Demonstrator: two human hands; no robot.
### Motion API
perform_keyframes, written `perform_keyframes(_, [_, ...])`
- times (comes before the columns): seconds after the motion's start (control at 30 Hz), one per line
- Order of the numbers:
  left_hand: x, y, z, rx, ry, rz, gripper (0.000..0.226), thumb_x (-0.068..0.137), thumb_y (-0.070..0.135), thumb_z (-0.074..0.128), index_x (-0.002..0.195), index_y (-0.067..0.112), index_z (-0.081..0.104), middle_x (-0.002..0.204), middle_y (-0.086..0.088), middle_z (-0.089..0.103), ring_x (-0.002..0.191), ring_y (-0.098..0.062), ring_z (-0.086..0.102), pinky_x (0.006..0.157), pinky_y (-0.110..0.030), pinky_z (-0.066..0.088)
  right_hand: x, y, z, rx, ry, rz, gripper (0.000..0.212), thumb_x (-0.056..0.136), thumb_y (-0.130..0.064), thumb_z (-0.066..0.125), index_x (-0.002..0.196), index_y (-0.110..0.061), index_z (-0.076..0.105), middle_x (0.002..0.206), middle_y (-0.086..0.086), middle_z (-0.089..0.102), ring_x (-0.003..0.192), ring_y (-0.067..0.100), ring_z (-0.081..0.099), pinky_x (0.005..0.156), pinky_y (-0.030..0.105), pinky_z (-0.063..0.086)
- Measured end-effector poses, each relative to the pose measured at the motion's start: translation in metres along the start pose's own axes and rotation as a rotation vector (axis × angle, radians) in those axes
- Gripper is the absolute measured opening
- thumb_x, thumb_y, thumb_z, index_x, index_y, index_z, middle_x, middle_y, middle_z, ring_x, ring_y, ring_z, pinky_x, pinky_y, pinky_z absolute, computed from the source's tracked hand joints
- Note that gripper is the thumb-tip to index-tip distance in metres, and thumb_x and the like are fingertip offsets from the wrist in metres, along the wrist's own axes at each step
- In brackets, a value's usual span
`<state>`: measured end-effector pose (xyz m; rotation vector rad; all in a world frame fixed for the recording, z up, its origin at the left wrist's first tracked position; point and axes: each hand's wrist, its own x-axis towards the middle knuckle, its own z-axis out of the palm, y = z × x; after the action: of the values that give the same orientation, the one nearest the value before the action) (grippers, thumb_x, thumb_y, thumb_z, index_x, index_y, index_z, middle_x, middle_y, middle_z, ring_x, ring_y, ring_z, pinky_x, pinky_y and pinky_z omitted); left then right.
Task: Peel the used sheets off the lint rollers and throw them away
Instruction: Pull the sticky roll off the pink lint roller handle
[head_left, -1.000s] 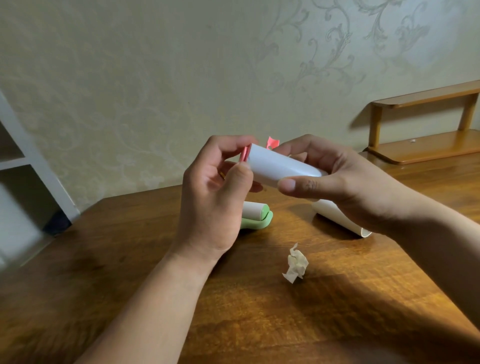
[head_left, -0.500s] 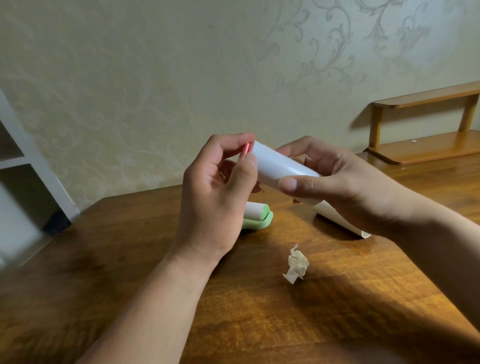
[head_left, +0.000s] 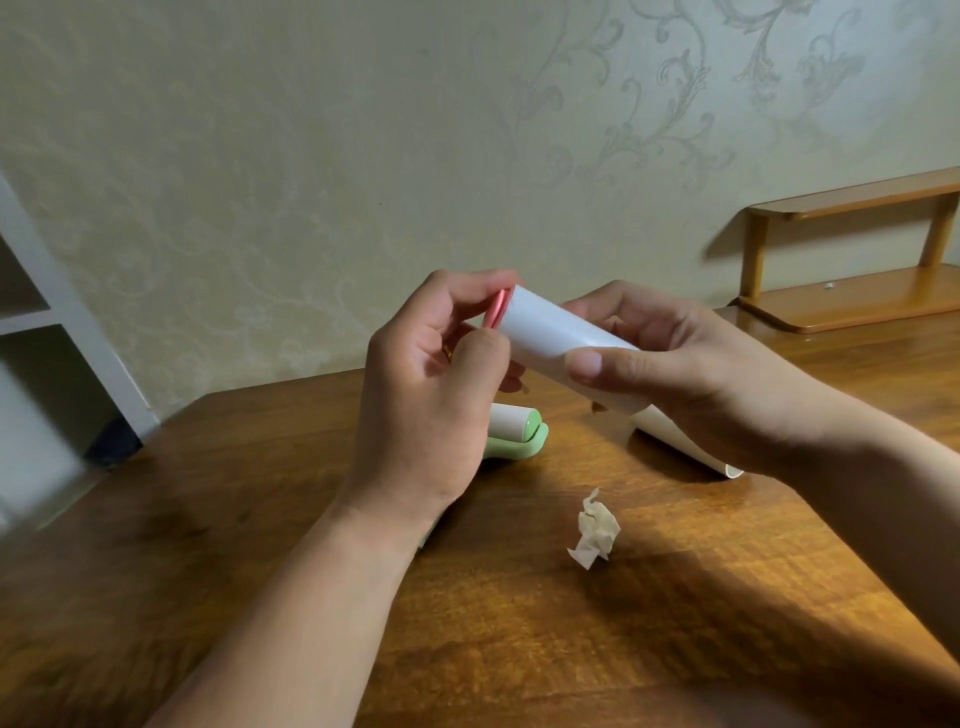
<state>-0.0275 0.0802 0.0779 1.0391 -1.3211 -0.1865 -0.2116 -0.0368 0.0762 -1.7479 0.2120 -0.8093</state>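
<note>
White lint roller (head_left: 558, 338) w/ a pink end cap is held up above the table (head_left: 519, 649) btwn both hands. Right hand (head_left: 691, 374) is wrapped round the roll, thumb pressed across its front. Left hand (head_left: 431, 395) has fingers bunched at the pink end, thumb tip against the roll's edge; can't tell if it's actually pinching a sheet corner. Change vs a sec ago: the small pink tab that stuck up behind the roll is gone from view, and the left thumb has crept up onto the edge, so prob. still hunting for the sheet's start, peel not yet begun. Loose white sheet (head_left: 680, 441) curls down under the right hand to the table. Crumpled sheet (head_left: 597, 530) lies on the table, not binned yet. Green lint roller (head_left: 511, 428) waits behind the left hand.
</note>
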Motion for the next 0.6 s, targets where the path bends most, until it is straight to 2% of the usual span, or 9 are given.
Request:
perform_keyframes(0.13, [-0.0006, 0.0032, -0.0006, -0.009, -0.007, 0.029, 0.041, 0.093, 0.029, 0.056, 0.129, 0.022, 0.076, 0.116, -0.004, 0.076, 0.101, -0.021, 0.074, 0.075, -0.028, 0.063, -0.0003, -0.0023, 0.0014, 0.087, -0.025, 0.033, 0.031, 0.075, -0.039, 0.081, 0.103, -0.025, 0.080, 0.106, 0.001, 0.076, 0.092, 0.014, 0.067, 0.073, 0.026, 0.051])
perform_keyframes(0.27, [-0.0017, 0.0040, -0.0008, 0.043, -0.011, 0.072, 0.036, 0.108, 0.021, 0.058, 0.141, 0.014, 0.072, 0.117, 0.005, 0.074, 0.101, -0.015, 0.075, 0.074, -0.023, 0.063, -0.0010, -0.0046, 0.0005, 0.104, -0.040, 0.064, 0.029, 0.078, -0.040, 0.078, 0.102, -0.025, 0.083, 0.116, 0.013, 0.074, 0.098, 0.021, 0.066, 0.074, 0.032, 0.056])
perform_keyframes(0.37, [-0.0020, 0.0048, -0.0001, 0.058, -0.006, 0.097, 0.036, 0.111, 0.019, 0.055, 0.142, 0.011, 0.071, 0.118, 0.001, 0.073, 0.101, -0.013, 0.075, 0.074, -0.020, 0.062, -0.0018, -0.0050, -0.0018, 0.087, -0.055, 0.086, 0.040, 0.075, -0.049, 0.076, 0.104, -0.022, 0.085, 0.118, 0.016, 0.071, 0.100, 0.022, 0.065, 0.077, 0.032, 0.055])
perform_keyframes(0.47, [-0.0013, 0.0037, -0.0003, 0.055, 0.010, 0.098, 0.035, 0.110, 0.027, 0.058, 0.141, 0.015, 0.070, 0.117, 0.004, 0.073, 0.100, -0.010, 0.073, 0.075, -0.018, 0.060, -0.0015, -0.0025, -0.0025, 0.060, -0.085, 0.068, 0.047, 0.081, -0.057, 0.070, 0.105, -0.019, 0.086, 0.108, 0.005, 0.073, 0.094, 0.015, 0.066, 0.078, 0.028, 0.054])
perform_keyframes(0.6, [-0.0007, 0.0004, -0.0034, 0.034, 0.036, 0.017, 0.046, 0.106, 0.039, 0.059, 0.148, 0.022, 0.068, 0.117, 0.017, 0.071, 0.105, -0.010, 0.071, 0.079, -0.023, 0.059, 0.0004, 0.0030, -0.0035, 0.035, -0.075, 0.057, 0.070, 0.084, -0.074, 0.065, 0.106, -0.010, 0.085, 0.114, 0.020, 0.073, 0.098, 0.017, 0.069, 0.083, 0.027, 0.055])
